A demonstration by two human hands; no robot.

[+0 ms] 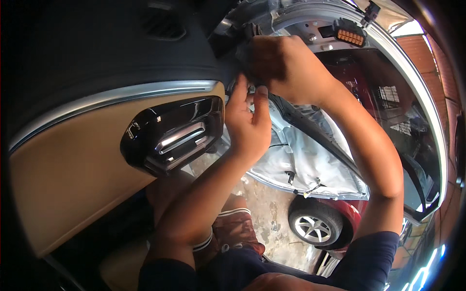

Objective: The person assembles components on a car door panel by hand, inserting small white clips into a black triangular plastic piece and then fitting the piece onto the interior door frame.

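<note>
Both my hands are raised to the shadowed corner where the black dashboard end [194, 63] meets the open door's hinge side. My left hand [248, 121] is below, its thumb and index finger pointing up around a small part I cannot make out. Just above it, my right hand [293, 68] is bent over with its fingers curled into the shadow, closed on something dark that the hand itself hides. Close to my left wrist is a glossy black panel [141, 140] with silver-trimmed slots, set in the tan dashboard trim [77, 169].
The open car door, lined with silvery plastic sheeting [310, 155], stands to the right with loose wiring along its edge. A black connector with orange pin holes [350, 36] sits at the upper right. Beyond is a red car's wheel [318, 229] on the concrete floor [272, 213].
</note>
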